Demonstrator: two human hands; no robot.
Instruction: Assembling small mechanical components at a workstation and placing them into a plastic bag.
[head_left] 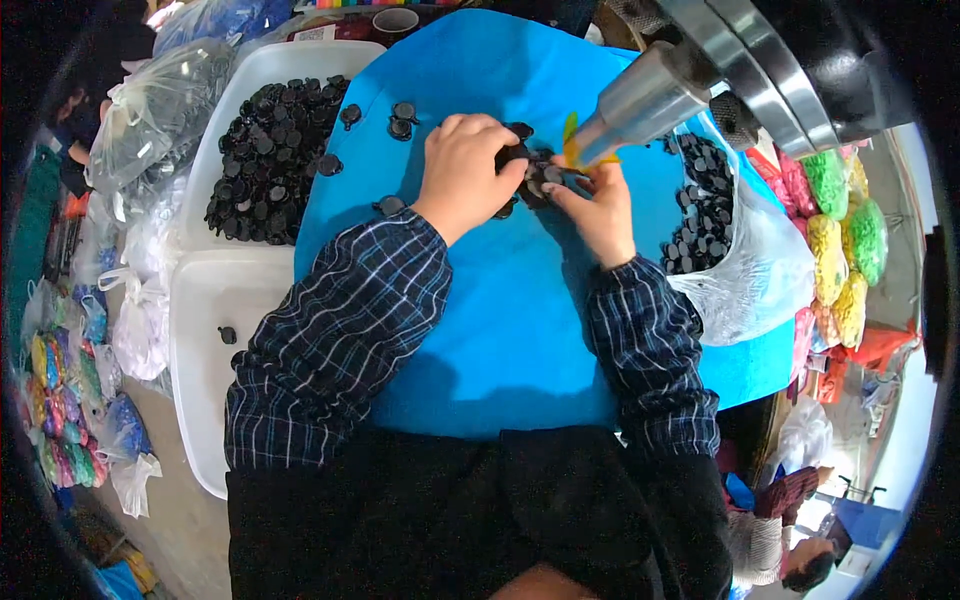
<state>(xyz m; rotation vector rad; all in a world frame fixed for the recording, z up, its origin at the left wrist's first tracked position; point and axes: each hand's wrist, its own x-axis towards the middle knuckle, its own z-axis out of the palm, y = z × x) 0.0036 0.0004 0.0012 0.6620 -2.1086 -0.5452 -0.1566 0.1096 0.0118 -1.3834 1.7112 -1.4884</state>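
**Both hands on black parts under the press head**

Plaid sleeves (340, 350) come up from my lower edge, nearest the lens, over a dark apron. Going left to right: bags of coloured pieces (65, 420) lie on the floor at far left, then two white trays; the near tray (205, 400) holds one stray black part, the far tray (290, 65) a heap of black parts (265, 165). Next is the blue surface (510, 330), with a few loose parts near its far-left edge.

My left hand (465, 170) is curled, fingers closed over a small cluster of black parts (530, 180) at mid-surface. My right hand (600, 205) touches the same cluster, thumb and fingers pinching one part just below the metal cylinder (645, 105) of the machine. Right of that, a clear bag (760, 270) holds more black parts, with bags of green, yellow and pink pieces beyond.
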